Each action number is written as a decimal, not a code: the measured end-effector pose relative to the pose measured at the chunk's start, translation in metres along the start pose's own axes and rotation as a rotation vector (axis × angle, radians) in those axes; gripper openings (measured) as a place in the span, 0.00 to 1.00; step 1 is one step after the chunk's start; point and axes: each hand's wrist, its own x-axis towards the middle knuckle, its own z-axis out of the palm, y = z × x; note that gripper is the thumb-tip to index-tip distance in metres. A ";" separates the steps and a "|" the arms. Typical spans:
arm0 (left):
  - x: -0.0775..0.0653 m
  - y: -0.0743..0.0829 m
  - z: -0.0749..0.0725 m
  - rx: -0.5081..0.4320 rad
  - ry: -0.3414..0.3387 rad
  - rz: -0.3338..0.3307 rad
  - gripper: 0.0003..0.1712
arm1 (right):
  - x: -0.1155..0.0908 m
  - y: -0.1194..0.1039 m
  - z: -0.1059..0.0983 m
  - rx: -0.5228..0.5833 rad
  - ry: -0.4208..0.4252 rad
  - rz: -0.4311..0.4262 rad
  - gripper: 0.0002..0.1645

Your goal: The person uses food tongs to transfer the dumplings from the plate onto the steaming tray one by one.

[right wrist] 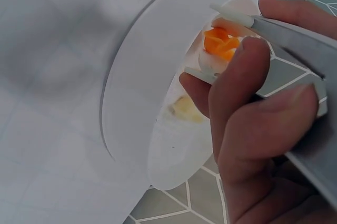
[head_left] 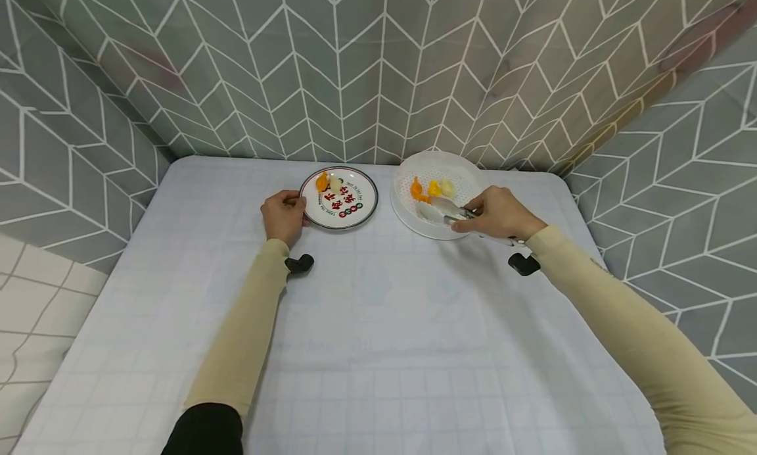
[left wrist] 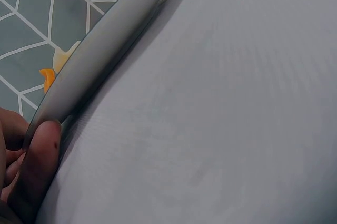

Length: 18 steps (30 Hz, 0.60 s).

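Observation:
My left hand [head_left: 284, 217] pinches the left rim of a white plate [head_left: 319, 208] with red characters; in the left wrist view the thumb [left wrist: 45, 147] lies against the plate's side. An orange piece [head_left: 322, 181] and a pale one [head_left: 335, 185] sit on that plate. My right hand [head_left: 501, 213] holds metal tongs [right wrist: 295, 39] with whitish tips, spread apart over a white perforated round basket [head_left: 467, 172]. Inside the basket are orange pieces [head_left: 416, 187], a yellow piece [head_left: 434, 188] and a pale yellow piece [head_left: 447, 188], close by the tong tips.
Both dishes stand near the back edge of a table with a white cloth [head_left: 378, 323]. Grey curtains [head_left: 367, 67] with white zigzag lines hang behind and at the sides. Black wrist devices [head_left: 299, 264] are worn on both arms.

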 end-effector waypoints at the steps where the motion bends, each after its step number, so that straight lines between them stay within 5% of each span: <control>1: 0.000 0.001 0.000 -0.004 -0.001 0.004 0.15 | 0.001 0.001 0.000 -0.003 -0.004 0.003 0.34; 18: 0.001 -0.003 0.000 -0.014 0.009 0.035 0.14 | 0.003 0.001 0.001 -0.040 -0.025 0.025 0.38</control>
